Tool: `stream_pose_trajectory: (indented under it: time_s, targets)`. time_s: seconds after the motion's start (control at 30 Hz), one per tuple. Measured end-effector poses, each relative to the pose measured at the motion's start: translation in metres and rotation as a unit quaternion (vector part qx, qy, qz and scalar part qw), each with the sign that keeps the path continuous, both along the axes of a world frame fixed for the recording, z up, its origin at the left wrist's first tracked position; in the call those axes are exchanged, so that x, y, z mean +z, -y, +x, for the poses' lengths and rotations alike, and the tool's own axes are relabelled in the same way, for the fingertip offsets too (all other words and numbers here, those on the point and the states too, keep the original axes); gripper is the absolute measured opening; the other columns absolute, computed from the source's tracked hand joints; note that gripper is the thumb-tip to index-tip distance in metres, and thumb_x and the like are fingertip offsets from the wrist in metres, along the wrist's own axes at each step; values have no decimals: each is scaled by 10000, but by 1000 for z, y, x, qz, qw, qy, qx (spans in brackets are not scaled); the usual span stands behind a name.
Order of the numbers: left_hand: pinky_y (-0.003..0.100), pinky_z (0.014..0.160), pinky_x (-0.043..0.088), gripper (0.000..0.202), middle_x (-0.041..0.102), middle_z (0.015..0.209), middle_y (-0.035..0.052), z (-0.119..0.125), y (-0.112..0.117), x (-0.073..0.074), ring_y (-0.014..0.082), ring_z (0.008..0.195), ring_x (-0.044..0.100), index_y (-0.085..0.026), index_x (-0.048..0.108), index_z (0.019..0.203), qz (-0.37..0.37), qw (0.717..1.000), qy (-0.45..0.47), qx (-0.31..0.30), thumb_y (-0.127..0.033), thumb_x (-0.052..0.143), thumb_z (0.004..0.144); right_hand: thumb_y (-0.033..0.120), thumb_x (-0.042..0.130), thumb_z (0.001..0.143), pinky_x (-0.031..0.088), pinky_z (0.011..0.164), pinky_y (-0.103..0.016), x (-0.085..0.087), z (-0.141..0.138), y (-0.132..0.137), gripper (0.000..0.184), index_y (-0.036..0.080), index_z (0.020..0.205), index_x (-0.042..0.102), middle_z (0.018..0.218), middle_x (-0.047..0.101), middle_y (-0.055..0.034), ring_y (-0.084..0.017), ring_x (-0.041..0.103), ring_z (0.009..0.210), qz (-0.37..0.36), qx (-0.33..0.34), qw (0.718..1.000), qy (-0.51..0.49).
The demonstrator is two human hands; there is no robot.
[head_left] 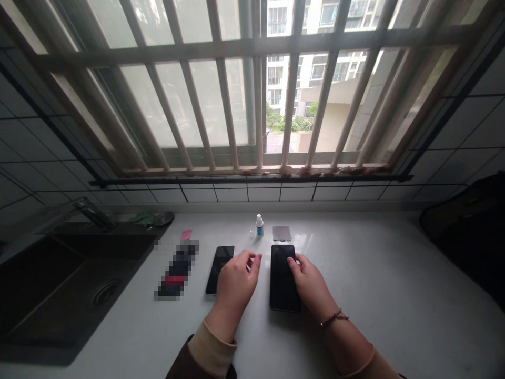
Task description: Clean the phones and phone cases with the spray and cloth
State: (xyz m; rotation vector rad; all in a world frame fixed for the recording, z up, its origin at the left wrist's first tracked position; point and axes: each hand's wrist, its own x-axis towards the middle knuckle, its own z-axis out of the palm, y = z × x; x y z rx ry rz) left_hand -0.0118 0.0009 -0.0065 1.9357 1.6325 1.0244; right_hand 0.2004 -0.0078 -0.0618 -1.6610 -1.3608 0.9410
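My right hand (311, 279) grips a black smartphone (282, 287) along its right edge, with the thumb on the dark screen and the other fingers mostly hidden at the side and behind. My left hand (238, 279) is raised beside it, its fingers curled in towards the thumb; whether anything small is pinched there cannot be made out. Partly covered by that hand, a second dark phone (221, 263) lies on the white countertop (379, 284). Beyond the hands stand a small white bottle with a blue label (259, 227) and a grey square cloth (281, 233) lying flat.
A pixelated dark object with a red band (177, 271) lies to the left, below a pink slip (186, 235). Further left is a dark sink (79, 295) with a faucet (92, 215). A dark bag-like shape (469, 226) is at right. A barred window (236, 50) rises behind.
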Motion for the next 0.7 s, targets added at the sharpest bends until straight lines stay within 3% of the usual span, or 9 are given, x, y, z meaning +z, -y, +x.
stream_pose_trajectory:
  time_s: [0.1,0.23,0.4,0.57,0.7]
  targets:
    - [393,914,447,274,708,1118,160,-12,-5,2,342,1067,620,-194,728,1140,42,977,-180,106,-393,599,1002,535,460,1044,512,719,-344,0,0,-1,517,168,1360,640,959,806,-118,-300,761,874,-6,-9,999,38]
    - [440,852,495,484,616,1264,240,-20,-7,0,417,1190,559,-126,619,1329,-56,920,-325,210,-445,640,965,469,460,1057,505,716,-335,3,-3,-1,544,177,1513,511,946,808,-105,-300,774,871,-9,-12,996,86]
    - [409,843,482,504,644,1206,242,-29,-10,1,413,1165,591,-107,563,1349,-147,909,-341,188,-413,647,958,413,463,1083,467,696,-317,10,-9,1,480,196,1510,495,908,801,-91,-298,774,863,-9,-8,988,154]
    - [403,862,470,444,660,1179,237,-33,-14,-1,411,1137,617,-101,568,1300,-148,909,-340,191,-367,637,952,410,468,1102,419,652,-313,15,-14,4,500,178,1545,446,931,797,-118,-299,777,824,-18,3,967,255]
    - [411,887,464,465,661,1173,236,-34,-18,-3,410,1142,619,-101,554,1281,-140,916,-317,204,-372,655,917,381,519,1083,483,750,-334,16,-17,6,474,156,1499,489,1097,798,-160,-320,781,978,-2,22,956,293]
